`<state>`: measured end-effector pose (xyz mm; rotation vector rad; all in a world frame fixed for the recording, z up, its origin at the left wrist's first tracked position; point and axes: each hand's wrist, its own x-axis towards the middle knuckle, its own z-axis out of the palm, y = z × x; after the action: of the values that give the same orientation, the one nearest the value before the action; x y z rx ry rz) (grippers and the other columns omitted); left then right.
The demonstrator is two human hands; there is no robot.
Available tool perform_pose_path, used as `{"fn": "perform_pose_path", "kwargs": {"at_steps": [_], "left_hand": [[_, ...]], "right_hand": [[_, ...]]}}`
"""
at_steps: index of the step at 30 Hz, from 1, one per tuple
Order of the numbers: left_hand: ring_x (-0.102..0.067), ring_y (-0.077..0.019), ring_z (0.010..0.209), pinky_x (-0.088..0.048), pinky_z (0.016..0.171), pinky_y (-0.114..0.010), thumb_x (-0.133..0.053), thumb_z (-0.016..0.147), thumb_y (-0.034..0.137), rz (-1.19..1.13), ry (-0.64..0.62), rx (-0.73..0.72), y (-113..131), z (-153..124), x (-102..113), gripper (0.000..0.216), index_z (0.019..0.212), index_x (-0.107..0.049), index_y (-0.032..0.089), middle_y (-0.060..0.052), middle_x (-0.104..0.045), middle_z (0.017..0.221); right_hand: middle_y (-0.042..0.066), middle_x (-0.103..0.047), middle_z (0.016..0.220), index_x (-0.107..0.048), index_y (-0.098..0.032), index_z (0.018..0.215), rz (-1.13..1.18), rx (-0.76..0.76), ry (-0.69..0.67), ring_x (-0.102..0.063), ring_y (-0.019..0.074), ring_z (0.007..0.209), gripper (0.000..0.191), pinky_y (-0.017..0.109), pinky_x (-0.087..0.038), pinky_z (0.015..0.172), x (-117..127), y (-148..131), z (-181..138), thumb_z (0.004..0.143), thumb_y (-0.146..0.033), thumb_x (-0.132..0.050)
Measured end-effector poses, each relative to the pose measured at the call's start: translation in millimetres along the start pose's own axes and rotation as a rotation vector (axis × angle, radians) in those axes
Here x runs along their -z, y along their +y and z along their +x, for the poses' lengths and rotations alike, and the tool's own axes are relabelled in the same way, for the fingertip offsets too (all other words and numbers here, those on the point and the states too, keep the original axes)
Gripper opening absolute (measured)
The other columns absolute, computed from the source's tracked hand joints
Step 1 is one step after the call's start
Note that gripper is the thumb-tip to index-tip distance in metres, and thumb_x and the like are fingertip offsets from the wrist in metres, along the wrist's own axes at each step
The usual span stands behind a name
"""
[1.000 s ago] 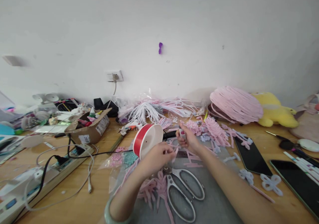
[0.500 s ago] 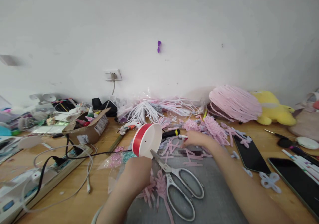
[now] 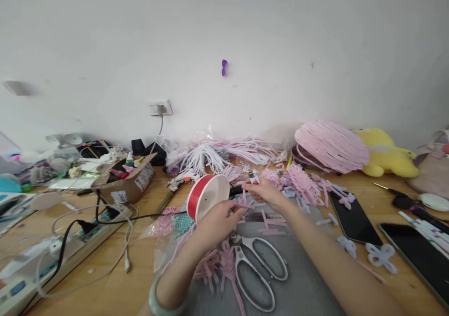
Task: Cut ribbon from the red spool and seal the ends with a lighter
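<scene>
Two hands work just behind the big scissors (image 3: 256,264), which lie on a grey mat (image 3: 298,292) on the worktop (image 3: 105,292). The left hand (image 3: 218,220), right behind the scissors' tips, pinches a thin pink strip (image 3: 245,206) in its fingers. The right hand (image 3: 268,193), a bit farther behind the scissors, is closed on a small white and red thing (image 3: 255,177) that sticks up from its fingertips. A red spool (image 3: 206,196) stands on its edge behind the scissors to the left, beside the left hand. Far behind the scissors, bundles of pink and white strips (image 3: 217,152) lie by the wall.
</scene>
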<state>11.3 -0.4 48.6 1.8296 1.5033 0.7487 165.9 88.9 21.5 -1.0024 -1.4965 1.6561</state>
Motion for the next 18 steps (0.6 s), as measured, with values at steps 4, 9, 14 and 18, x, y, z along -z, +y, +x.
{"fn": "perform_pose_path", "kwargs": {"at_steps": [4,9,14,18], "left_hand": [[-0.046,-0.0150,0.061,-0.033,0.059,-0.023,-0.046,0.074,0.042,-0.293,0.025,0.006,-11.2,15.6,-10.5,0.029,0.061,-0.058,0.018,0.001,-0.054,0.059],[-0.038,-0.0112,0.052,-0.029,0.053,-0.022,-0.049,0.070,0.042,-0.444,0.043,0.082,-21.3,22.7,-18.3,0.028,0.056,-0.052,0.018,0.003,-0.046,0.054],[-0.030,-0.0090,0.046,-0.024,0.048,-0.021,-0.050,0.068,0.039,-0.530,0.077,0.175,-24.5,24.3,-21.2,0.025,0.054,-0.048,0.019,0.006,-0.038,0.048],[-0.030,-0.0092,0.046,-0.023,0.048,-0.022,-0.050,0.066,0.042,-0.559,0.126,0.201,-27.4,25.8,-24.4,0.026,0.054,-0.046,0.019,0.007,-0.036,0.047]], "right_hand": [[-0.012,-0.025,0.039,-0.049,-0.019,0.072,0.292,-0.023,0.046,-0.016,0.0033,0.033,0.024,0.018,-0.007,0.035,-23.0,6.8,-1.8,0.063,-0.036,-0.064],[-0.012,-0.028,0.039,-0.048,-0.018,0.072,0.374,-0.044,0.063,-0.017,0.0024,0.033,0.028,0.017,-0.008,0.034,-34.5,17.1,-0.5,0.061,-0.037,-0.066],[-0.012,-0.027,0.038,-0.047,-0.018,0.069,0.385,-0.131,0.081,-0.018,0.0024,0.031,0.033,0.015,-0.008,0.033,-34.4,20.6,-0.5,0.065,-0.049,-0.060],[-0.008,-0.027,0.035,-0.046,-0.017,0.057,0.378,-0.289,-0.022,-0.015,0.0025,0.028,0.054,0.015,-0.003,0.032,-31.0,23.8,-0.3,0.072,-0.067,-0.033]]}}
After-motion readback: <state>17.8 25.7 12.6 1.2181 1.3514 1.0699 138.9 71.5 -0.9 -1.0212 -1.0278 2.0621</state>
